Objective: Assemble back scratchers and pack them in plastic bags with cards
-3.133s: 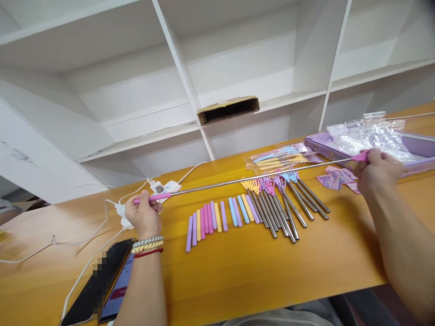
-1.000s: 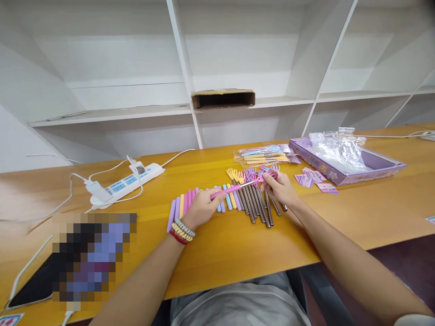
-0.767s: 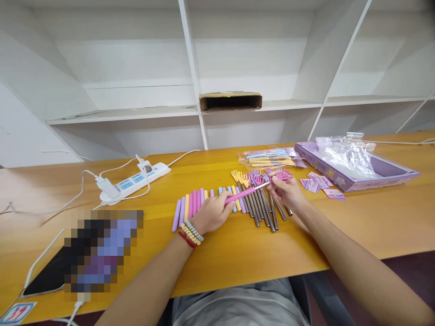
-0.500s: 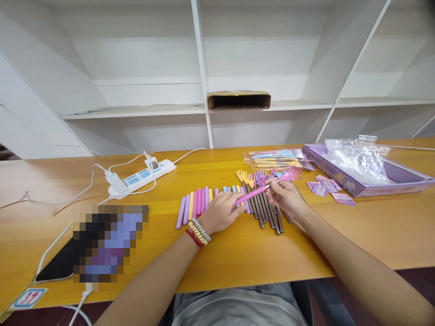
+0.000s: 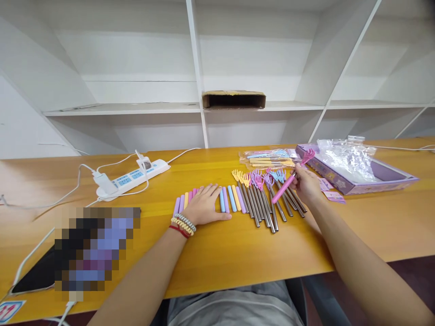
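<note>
My right hand [image 5: 306,184] grips a pink back scratcher [image 5: 283,189] by its metal shaft, just under the hand-shaped head. Its pink handle points down and to the left, over other back scratchers [image 5: 261,203] lying side by side with bare metal shafts and yellow, purple, pink and blue heads. My left hand [image 5: 204,206] is open, fingers spread, palm down over a row of loose coloured handle sleeves [image 5: 232,198]. It hides the middle of that row; purple, yellow, pink and blue ends show on both sides.
Behind the scratchers lie bagged back scratchers [image 5: 268,158]. A purple box [image 5: 369,186] with clear plastic bags [image 5: 350,158] stands right, small printed cards [image 5: 335,196] beside it. Left are a white power strip [image 5: 132,179] with cables and a partly blurred dark device [image 5: 36,271]. A cardboard box [image 5: 234,99] sits on the shelf.
My left hand has let go of the pink handle, moved left and flattened over the sleeves. My right hand has carried the back scratcher rightward, tilting it steeper. The view has shifted slightly.
</note>
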Demonstrator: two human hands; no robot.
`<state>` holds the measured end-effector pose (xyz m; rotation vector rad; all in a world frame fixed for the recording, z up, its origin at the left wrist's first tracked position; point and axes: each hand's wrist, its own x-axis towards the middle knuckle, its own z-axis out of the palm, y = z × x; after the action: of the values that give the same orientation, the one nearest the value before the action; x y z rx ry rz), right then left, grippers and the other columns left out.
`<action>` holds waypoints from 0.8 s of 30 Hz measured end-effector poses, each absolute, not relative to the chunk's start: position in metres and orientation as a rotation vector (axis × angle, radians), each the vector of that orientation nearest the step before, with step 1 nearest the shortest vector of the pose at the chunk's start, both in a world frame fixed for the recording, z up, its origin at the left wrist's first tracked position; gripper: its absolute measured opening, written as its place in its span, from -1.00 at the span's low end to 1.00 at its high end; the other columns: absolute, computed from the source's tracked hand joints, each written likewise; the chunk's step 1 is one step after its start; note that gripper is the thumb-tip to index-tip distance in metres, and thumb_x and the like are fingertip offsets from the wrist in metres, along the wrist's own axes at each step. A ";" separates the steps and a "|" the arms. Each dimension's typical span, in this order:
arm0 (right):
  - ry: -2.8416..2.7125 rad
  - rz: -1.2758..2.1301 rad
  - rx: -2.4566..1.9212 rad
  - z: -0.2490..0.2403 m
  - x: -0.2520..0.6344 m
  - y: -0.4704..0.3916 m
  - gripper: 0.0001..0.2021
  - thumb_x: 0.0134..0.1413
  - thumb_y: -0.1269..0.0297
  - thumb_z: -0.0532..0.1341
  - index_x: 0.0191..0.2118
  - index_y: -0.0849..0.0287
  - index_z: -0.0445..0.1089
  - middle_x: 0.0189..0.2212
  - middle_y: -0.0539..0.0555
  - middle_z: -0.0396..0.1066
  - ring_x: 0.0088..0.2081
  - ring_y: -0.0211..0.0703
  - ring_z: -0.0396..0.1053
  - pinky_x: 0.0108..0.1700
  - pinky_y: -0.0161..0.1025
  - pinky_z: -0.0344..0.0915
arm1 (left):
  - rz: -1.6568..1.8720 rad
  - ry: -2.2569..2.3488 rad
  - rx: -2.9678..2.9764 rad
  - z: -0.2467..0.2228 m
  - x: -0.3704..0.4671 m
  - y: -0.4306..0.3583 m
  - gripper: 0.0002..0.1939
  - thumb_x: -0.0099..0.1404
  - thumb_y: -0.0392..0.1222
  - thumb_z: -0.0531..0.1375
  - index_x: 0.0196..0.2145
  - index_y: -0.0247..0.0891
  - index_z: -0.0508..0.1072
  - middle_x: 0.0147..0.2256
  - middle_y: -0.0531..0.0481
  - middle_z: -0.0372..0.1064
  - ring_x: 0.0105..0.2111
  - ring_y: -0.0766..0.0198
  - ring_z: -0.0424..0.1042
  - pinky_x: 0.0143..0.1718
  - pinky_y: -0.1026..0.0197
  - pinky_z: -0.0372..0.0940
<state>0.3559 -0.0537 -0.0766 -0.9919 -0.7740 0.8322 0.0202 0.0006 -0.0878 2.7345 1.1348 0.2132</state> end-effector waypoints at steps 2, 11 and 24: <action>-0.805 0.858 -1.002 -0.079 0.349 -0.052 -0.65 -0.09 0.00 0.29 -0.52 0.20 0.29 -0.78 -0.13 0.05 -0.73 -0.43 0.01 -0.73 -0.44 -0.03 | 0.210 1.123 2.725 -0.089 0.021 0.002 0.03 0.02 0.44 0.03 0.27 -0.30 -0.02 0.27 -0.24 -0.09 0.26 -0.10 -0.13 0.23 -0.13 -0.19; -0.816 0.865 -1.077 -0.081 0.341 -0.054 -0.59 -0.01 -0.04 0.19 -0.61 0.16 0.15 -0.81 -0.08 0.13 -0.77 -0.35 0.07 -0.75 -0.38 -0.02 | 0.189 1.128 2.743 -0.089 0.020 0.004 0.04 0.02 0.44 0.04 0.26 -0.33 -0.01 0.26 -0.23 -0.06 0.26 -0.08 -0.10 0.24 -0.11 -0.17; -0.650 0.848 -0.977 -0.072 0.350 -0.057 -0.70 0.06 0.17 0.13 -0.60 0.17 0.14 -0.82 -0.09 0.06 -0.78 -0.37 0.03 -0.72 -0.38 -0.06 | 0.053 1.216 2.613 -0.065 -0.017 0.018 0.18 -0.21 0.43 0.21 0.25 -0.31 0.03 0.26 -0.25 -0.10 0.26 -0.09 -0.13 0.25 -0.04 -0.16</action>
<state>0.3502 -0.0565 -0.0719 -0.9771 -0.6505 0.8480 -0.0173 0.0182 -0.0650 2.6129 1.2159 0.0529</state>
